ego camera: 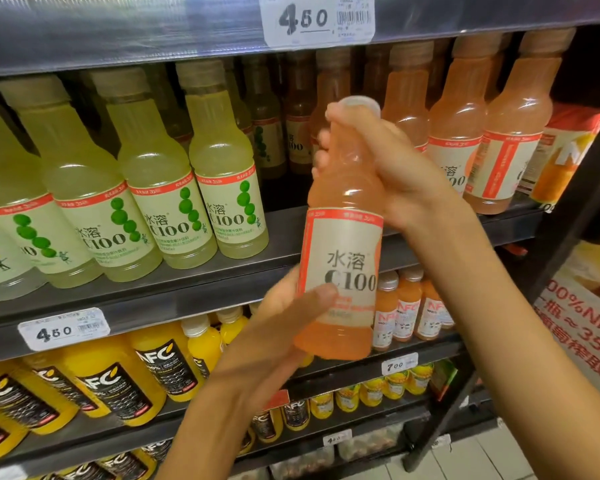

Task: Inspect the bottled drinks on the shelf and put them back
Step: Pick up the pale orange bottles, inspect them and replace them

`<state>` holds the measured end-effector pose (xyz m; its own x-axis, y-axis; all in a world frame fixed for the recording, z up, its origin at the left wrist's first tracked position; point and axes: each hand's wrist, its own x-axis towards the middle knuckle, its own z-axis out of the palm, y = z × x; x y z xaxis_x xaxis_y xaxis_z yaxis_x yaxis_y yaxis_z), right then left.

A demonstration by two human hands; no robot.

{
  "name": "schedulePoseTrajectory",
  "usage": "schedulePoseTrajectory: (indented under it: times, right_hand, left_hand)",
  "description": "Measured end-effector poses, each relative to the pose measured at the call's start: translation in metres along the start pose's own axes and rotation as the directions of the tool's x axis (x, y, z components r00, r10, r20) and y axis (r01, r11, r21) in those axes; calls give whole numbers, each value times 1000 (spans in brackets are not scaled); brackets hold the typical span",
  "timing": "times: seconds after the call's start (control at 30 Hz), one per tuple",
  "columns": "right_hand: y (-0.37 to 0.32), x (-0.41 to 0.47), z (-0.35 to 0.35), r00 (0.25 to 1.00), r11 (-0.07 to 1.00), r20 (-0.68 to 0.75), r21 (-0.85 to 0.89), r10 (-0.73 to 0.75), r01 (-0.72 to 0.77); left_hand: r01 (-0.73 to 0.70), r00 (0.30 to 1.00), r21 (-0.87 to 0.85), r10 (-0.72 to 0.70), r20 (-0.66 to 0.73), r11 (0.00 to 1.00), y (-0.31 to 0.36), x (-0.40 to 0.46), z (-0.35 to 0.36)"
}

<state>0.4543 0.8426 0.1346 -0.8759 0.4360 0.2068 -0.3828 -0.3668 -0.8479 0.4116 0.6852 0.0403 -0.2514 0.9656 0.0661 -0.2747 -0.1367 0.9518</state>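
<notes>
Bottle (340, 244) upright before shelf (174, 289) edge — right hand (388, 168) grips neck | left hand (284, 327) holds base

Pale orange bottle (340, 237); cream label (347, 258)

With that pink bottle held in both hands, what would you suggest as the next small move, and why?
Probably lift the pink bottle back toward the dark gap between the green and pink rows: the right hand grips its neck, the left hand supports its base, label already facing the camera.
</notes>
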Motion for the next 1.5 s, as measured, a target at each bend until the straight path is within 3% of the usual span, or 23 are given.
schedulePoseTrajectory:
  times: [0.07,0.13,0.33,0.47,0.67,0.77,0.87,0.97,1.07,1.2,1.27,1.37,1.5]
  right_hand:
    - [-5,-5,2,995,992,14,-80,-98,99]
    - [-2,-11,4,986,967,17,-193,-167,167]
    - [10,-26,4,911,751,148,-524,-384,402]
    - [18,-41,-1,889,753,184,-478,-419,453]
    - [17,-50,8,712,597,469,-395,-522,698]
    - [14,-53,9,629,528,593,-366,-503,767]
    - [8,-54,10,591,481,640,-367,-491,796]
    - [0,-49,10,613,527,628,-352,-479,774]
    - [-8,-39,6,709,638,533,-355,-463,683]
    - [-1,-27,2,923,952,314,-136,-222,275]
    - [7,-25,0,947,970,272,-126,-169,209]
    - [14,-26,1,930,917,251,-227,-270,327]
    - [15,-22,2,906,860,88,-287,-414,421]
  left_hand:
    - [-69,988,274,104,-114,959,-4,6,0]
    - [-108,968,419,191,-161,902,-9,12,2]
    - [-198,911,488,344,-230,850,-22,23,-4]
    - [-225,869,531,415,-270,817,-24,26,-6]
    - [-319,766,582,566,-306,748,-25,34,-4]
    - [-352,780,564,567,-264,747,-14,37,-8]
    - [-342,817,576,538,-209,743,-12,36,-6]
    - [-313,837,572,505,-212,758,-20,23,-2]
    - [-248,896,542,403,-189,803,-25,12,4]
    - [-174,961,374,240,-137,911,-26,9,7]
    - [-146,975,313,191,-117,939,-24,9,6]
    - [-180,973,290,214,-91,940,-14,12,3]
    - [-249,942,272,298,-156,929,-3,21,0]
